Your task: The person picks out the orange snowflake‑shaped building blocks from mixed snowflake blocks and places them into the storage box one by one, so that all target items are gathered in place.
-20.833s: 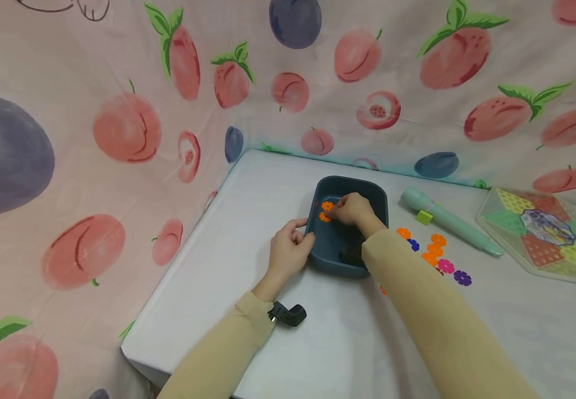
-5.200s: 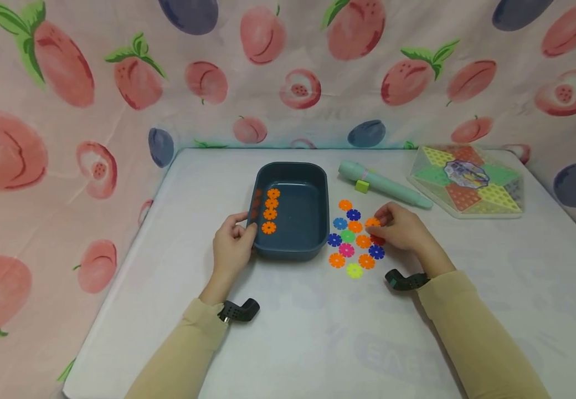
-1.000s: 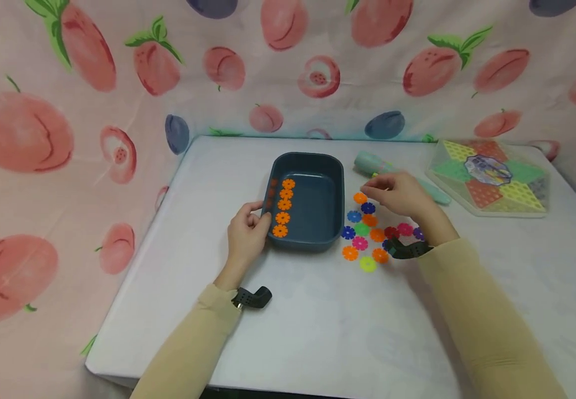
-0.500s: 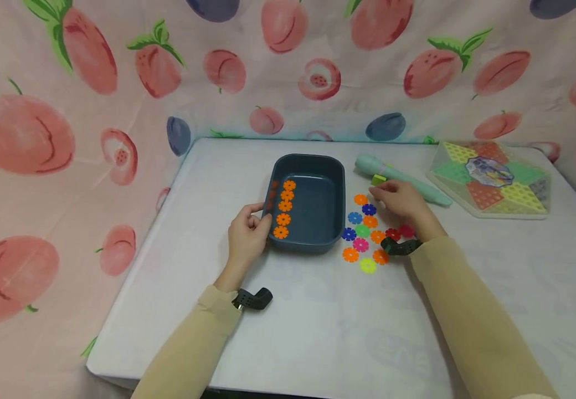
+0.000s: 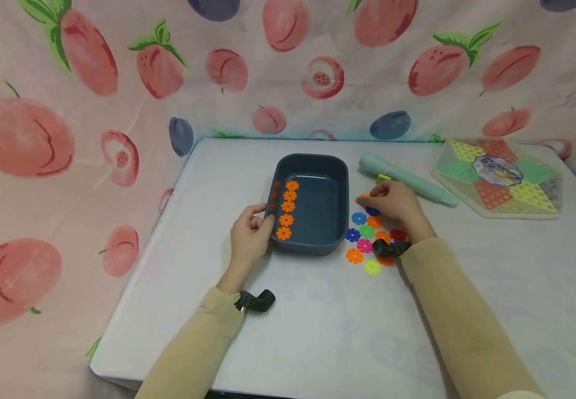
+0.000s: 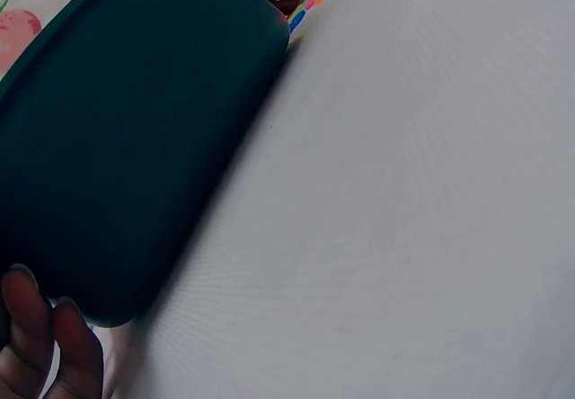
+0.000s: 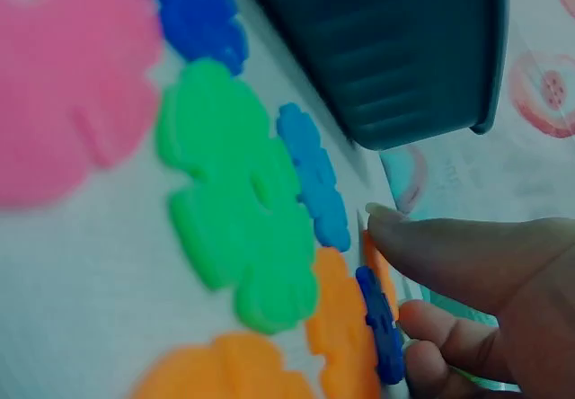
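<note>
My left hand (image 5: 249, 237) grips the left wall of a dark blue plastic tub (image 5: 322, 213), thumb at the rim; its fingers show against the tub's outside in the left wrist view. Inside, several orange flower-shaped discs (image 5: 286, 220) lie in a column along the left. Beyond the tub's right side, my right hand (image 5: 399, 205) has thumb and fingers at opposite edges of an orange flower disc (image 7: 375, 269), which they partly cover. Below the hand spread more flower discs: green (image 5: 366, 231), pink (image 5: 365, 245), light blue (image 5: 359, 218), yellow (image 5: 372, 267) and dark blue (image 7: 382, 327).
Behind the right hand lies a mint-green pen-shaped tube (image 5: 417, 184) with a small lime block (image 5: 382, 178) beside it. A patterned hexagonal game box (image 5: 502, 180) is at the back right. Peach-printed cloth (image 5: 268, 66) hangs behind the white table (image 5: 288, 332) and on its left.
Over the last second my right hand has come down and left onto the farthest orange disc. The left hand stays on the tub. Since the oldest frame, more orange discs lie in the tub.
</note>
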Available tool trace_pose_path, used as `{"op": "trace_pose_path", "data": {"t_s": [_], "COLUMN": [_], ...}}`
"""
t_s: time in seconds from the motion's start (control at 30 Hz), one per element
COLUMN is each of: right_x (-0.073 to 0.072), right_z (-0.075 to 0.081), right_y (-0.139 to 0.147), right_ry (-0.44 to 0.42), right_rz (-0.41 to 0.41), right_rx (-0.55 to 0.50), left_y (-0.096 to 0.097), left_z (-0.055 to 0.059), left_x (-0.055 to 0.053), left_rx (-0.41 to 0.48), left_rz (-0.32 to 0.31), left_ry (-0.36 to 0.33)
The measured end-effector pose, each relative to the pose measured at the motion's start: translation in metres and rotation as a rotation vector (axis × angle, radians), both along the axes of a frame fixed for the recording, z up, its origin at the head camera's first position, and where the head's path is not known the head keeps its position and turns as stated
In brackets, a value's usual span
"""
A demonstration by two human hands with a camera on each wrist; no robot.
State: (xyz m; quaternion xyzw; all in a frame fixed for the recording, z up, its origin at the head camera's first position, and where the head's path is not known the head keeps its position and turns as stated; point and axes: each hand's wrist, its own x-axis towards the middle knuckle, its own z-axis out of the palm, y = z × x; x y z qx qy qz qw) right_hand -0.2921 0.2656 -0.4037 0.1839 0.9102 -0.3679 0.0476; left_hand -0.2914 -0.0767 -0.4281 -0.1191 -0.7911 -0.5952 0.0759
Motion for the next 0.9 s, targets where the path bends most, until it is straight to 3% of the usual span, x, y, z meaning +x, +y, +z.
{"op": "trace_pose_path", "data": {"t_s": [0.33,0.9], "right_x": [0.004,0.007], "right_z": [-0.002,-0.004], "right_y": [-0.004,-0.007], "right_ry": [0.005,0.065], "right_rz": [-0.014,-0.021], "right_rx": [0.062,0.051], "left_y": [0.002,0.000], "left_z": [0.001,-0.001], "left_x": [0.000,0.004], "left_rx": [0.008,0.005], "left_rz": [-0.012,-0.014], "left_ry": [-0.001,-0.003]}}
